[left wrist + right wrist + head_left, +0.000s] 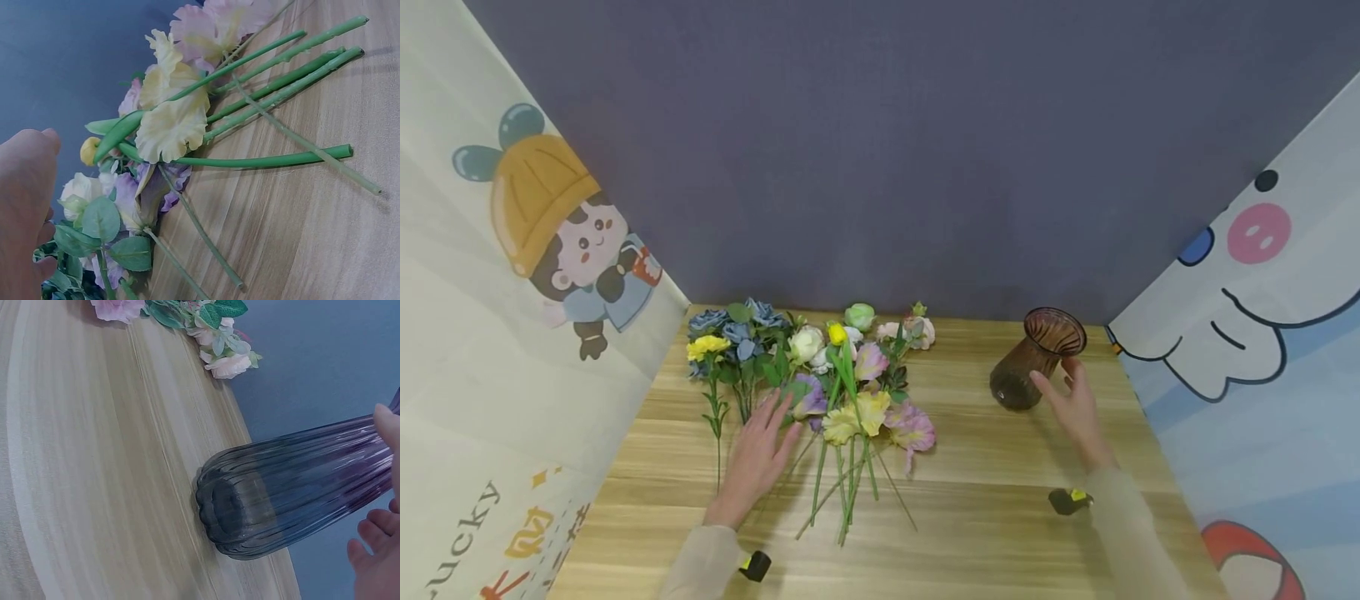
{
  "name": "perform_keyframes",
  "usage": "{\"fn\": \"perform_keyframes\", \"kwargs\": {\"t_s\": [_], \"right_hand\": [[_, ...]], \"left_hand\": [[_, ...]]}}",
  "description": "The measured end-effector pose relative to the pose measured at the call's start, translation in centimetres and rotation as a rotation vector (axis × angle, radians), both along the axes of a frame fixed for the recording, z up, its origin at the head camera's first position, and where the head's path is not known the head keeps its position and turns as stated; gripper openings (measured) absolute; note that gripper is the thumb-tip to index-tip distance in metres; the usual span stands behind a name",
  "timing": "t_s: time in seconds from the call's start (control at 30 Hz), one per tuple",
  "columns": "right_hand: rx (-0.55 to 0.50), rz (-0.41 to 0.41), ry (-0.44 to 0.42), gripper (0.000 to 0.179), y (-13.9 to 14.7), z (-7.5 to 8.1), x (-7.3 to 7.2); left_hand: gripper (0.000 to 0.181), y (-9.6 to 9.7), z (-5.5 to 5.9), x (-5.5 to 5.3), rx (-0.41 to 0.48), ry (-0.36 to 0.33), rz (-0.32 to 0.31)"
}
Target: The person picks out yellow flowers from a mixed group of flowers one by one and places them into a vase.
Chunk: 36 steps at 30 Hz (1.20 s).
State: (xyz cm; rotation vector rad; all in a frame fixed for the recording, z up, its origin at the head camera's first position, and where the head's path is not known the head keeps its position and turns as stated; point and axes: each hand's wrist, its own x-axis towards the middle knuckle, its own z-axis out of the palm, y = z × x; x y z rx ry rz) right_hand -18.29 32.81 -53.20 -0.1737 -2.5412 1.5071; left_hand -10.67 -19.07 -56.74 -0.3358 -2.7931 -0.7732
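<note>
In the head view my left hand [756, 454] hovers with spread fingers over the near edge of a bunch of artificial flowers. Its fingertips overlap green leaves beside a purple flower [809, 396]. A yellow iris-like bloom [172, 128] and a yellow tulip [837, 334] lie to its right. My right hand [1075, 408] is at a brown, ribbed glass vase [1018, 371], which stands upright at the back right. The thumb overlaps the vase's side, and the fingers are spread beside its flared rim. In the right wrist view the fingers [375, 534] appear just off the glass.
Blue roses [741, 340] and a yellow carnation-like flower [706, 347] lie at the left. Pale pink roses [228, 365] lie toward the back wall [880, 158]. Green stems [269, 160] point toward the front of the wooden table [970, 517]. Printed curtains [1285, 333] flank both sides.
</note>
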Motion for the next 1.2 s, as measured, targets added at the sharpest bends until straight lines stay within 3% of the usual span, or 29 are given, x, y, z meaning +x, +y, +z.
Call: {"fn": "perform_keyframes", "kwargs": {"t_s": [0.23, 0.67, 0.8, 0.93, 1.2], "right_hand": [[-0.044, 0.040, -0.010, 0.085, 0.4, 0.1, -1.0], [-0.152, 0.057, -0.041, 0.075, 0.1, 0.9, -2.8], [-0.165, 0.029, -0.064, 0.071, -0.6, 1.7, -2.9], [-0.205, -0.013, -0.079, 0.068, -1.0, 2.5, -3.0], [-0.262, 0.031, -0.034, 0.064, 0.2, 1.1, -3.7]], "left_hand": [[0.057, -0.1, -0.3, 0.1, 0.003, 0.021, -0.003], [0.053, -1.0, -0.6, 0.1, 0.063, -0.034, 0.038], [0.053, -1.7, -0.6, 0.1, 0.053, -0.015, 0.041], [0.055, -2.3, -0.5, 0.3, 0.072, -0.039, 0.057], [0.055, -3.9, -0.3, 0.5, 0.074, -0.026, 0.092]]}}
